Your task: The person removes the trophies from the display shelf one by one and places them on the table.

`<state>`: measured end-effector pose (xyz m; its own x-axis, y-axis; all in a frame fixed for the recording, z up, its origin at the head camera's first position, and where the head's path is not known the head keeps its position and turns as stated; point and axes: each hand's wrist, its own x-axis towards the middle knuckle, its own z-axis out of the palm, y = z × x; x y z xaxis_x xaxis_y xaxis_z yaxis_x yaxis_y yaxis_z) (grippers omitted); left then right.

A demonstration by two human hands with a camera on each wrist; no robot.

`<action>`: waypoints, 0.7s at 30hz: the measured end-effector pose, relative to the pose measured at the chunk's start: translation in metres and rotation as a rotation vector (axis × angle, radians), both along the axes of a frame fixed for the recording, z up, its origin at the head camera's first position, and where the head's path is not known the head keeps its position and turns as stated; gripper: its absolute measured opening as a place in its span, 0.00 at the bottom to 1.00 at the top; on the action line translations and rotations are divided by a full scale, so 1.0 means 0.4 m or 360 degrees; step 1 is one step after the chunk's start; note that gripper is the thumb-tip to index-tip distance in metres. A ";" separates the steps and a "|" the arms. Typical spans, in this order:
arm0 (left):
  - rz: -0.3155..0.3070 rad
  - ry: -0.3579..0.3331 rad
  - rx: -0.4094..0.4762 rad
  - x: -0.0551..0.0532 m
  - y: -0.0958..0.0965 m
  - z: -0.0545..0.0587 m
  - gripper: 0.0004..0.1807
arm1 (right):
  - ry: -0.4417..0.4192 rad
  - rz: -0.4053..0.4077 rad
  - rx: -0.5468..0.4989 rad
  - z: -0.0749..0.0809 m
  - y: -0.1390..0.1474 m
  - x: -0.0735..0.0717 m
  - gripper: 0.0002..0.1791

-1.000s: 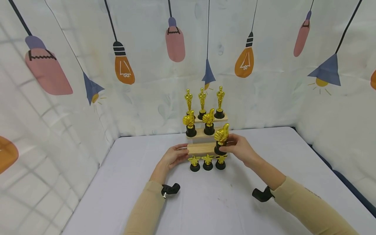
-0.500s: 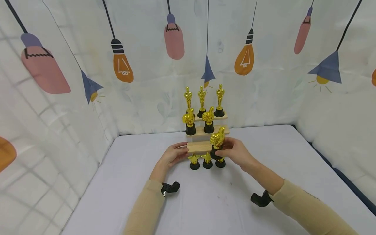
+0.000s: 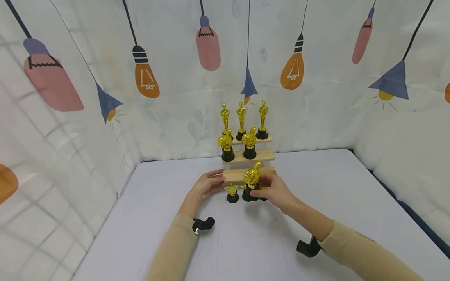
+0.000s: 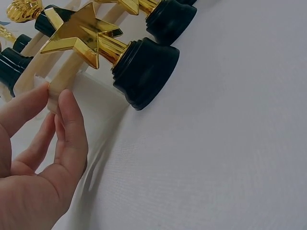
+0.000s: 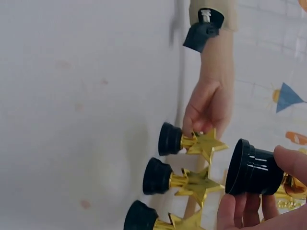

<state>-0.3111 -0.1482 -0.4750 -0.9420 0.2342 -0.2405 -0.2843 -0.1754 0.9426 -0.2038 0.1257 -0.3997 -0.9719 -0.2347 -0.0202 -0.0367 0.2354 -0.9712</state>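
Trophy (image 3: 251,178) with a gold thumbs-up is hanging roughly upright at the centre of the head view, in front of the lowest board (image 3: 233,175). From my station I'm seeing the fingers of the right hand (image 3: 275,192) curling snugly round its black base, thumb opposite the rest. Left of centre, the left hand (image 3: 207,186) is pinching the lowest board's end between thumb and fingers.

For a clean carry, I'm favouring a low grip on the base, kept level and lifted clear of the star points, while the left pinch is bracing without tugging.

Outward, I'm counting three star trophies (image 5: 192,184) standing on the surface (image 3: 246,249), best separated in the right wrist view; two standing thumbs-up trophies (image 3: 249,141) on the middle board (image 3: 265,155); three statuette trophies (image 3: 241,116) on the top board (image 3: 263,141); so three boards, nine trophies altogether. Behind, the lamp-printed backdrop (image 3: 175,125) is filling the upper frame.
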 end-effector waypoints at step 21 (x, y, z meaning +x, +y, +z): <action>0.0027 -0.0018 -0.0007 -0.002 -0.001 -0.005 0.29 | -0.0114 -0.0079 -0.0100 -0.082 -0.065 0.018 0.27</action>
